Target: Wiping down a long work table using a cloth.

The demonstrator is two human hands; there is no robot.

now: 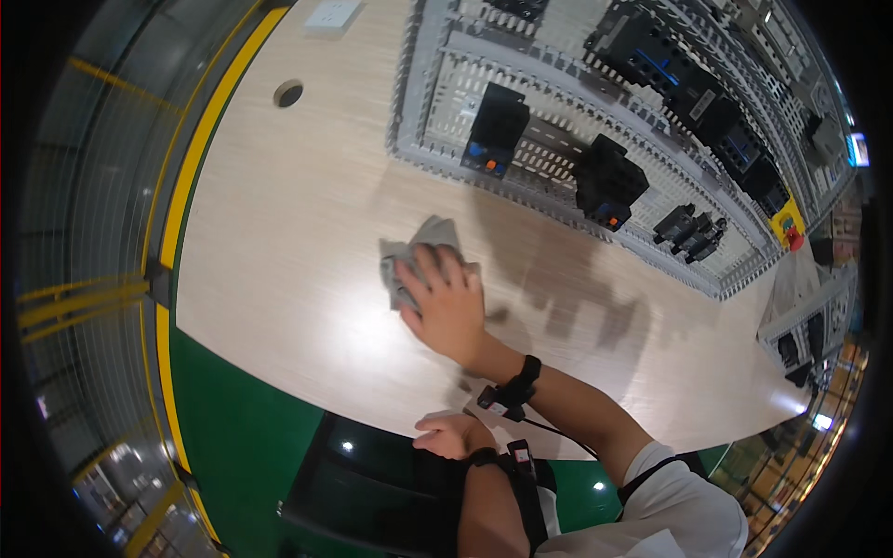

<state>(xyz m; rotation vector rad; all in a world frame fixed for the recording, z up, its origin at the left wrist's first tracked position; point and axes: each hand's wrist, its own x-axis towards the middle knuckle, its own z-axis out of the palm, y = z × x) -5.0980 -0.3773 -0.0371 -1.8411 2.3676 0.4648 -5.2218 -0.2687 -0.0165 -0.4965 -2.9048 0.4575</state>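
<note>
A crumpled grey cloth (425, 244) lies on the pale wood-grain tabletop (279, 223). My right hand (446, 300) presses down on it, palm down, with the fingers spread over its folds. Part of the cloth is hidden beneath the palm. Lower in the view, my left hand (452, 434) hovers by the table's near edge with nothing in it, thumb apart from the loosely bent fingers. Both wrists wear black straps with small devices, and a thin cable runs from the right one.
An electrical mounting panel (551, 150) with slotted grey wiring ducts and black modules lies along the far side. A red emergency-stop button (792, 237) sits at its right corner. Also present are a cable hole (287, 93), a white socket box (333, 15), a black chair (363, 481) and yellow-framed fencing (183, 209).
</note>
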